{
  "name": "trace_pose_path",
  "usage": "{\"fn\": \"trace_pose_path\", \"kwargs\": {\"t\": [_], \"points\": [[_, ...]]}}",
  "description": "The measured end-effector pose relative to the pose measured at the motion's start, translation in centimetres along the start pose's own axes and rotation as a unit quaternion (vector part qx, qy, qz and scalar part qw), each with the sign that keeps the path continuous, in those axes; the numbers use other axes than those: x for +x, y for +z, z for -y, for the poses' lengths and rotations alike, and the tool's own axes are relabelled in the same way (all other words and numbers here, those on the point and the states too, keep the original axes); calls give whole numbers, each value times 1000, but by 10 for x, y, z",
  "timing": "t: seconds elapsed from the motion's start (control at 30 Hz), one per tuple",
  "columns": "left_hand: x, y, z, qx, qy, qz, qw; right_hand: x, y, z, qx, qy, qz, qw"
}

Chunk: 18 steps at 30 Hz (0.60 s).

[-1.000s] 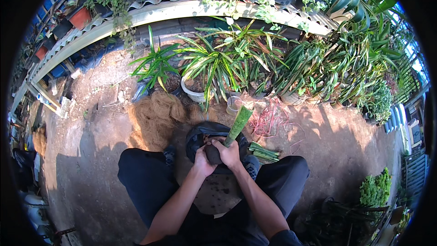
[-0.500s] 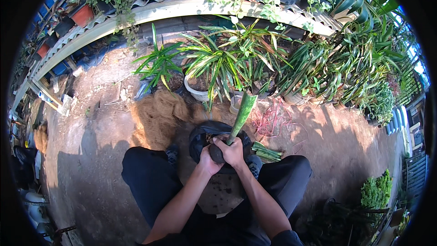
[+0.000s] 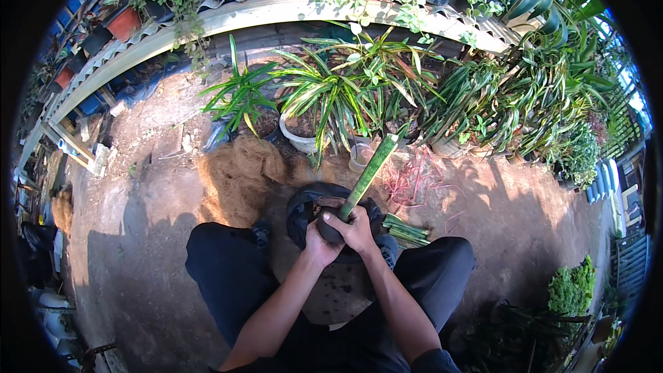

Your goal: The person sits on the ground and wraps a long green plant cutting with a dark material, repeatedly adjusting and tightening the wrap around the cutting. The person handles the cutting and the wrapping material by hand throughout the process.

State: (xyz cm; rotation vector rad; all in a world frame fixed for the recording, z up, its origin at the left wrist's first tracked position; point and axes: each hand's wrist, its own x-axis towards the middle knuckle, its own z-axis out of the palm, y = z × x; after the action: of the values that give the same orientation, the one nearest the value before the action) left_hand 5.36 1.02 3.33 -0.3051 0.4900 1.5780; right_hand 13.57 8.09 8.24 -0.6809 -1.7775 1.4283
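Both my hands close round a dark soil ball (image 3: pixel 330 229) at the foot of a long green leaf cutting (image 3: pixel 369 178). My left hand (image 3: pixel 319 247) cups the ball from the left and below. Fingers of my right hand (image 3: pixel 358 231) wrap the ball and the leaf's base from the right. The leaf rises away from me, leaning right, its tip cut off. Under my hands sits a black plastic bag or pot (image 3: pixel 298 208); its contents are mostly hidden. More cut green leaves (image 3: pixel 406 230) lie in a bundle beside my right foot.
A heap of brown coconut fibre (image 3: pixel 238 173) lies ahead to the left. Pink-red string (image 3: pixel 414 181) is strewn on the ground ahead right. Potted leafy plants (image 3: pixel 318 100) stand in a row beyond, below a white beam (image 3: pixel 269 15). My bent knees flank the bag.
The leaf has turned about its length, showing a narrower side, and its tip has swung slightly right. My hands keep their grip on the soil ball, almost in the same place.
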Motion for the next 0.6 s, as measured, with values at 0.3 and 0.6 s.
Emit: {"fn": "trace_pose_path", "kwargs": {"t": [0.3,0.6], "points": [[4,1,2,-8,44,-17,999,-8,17,10,-46,51,-149,986],[1,-2,1,95,51,-54,993,1,-4,5,-165,-82,37,982]]}}
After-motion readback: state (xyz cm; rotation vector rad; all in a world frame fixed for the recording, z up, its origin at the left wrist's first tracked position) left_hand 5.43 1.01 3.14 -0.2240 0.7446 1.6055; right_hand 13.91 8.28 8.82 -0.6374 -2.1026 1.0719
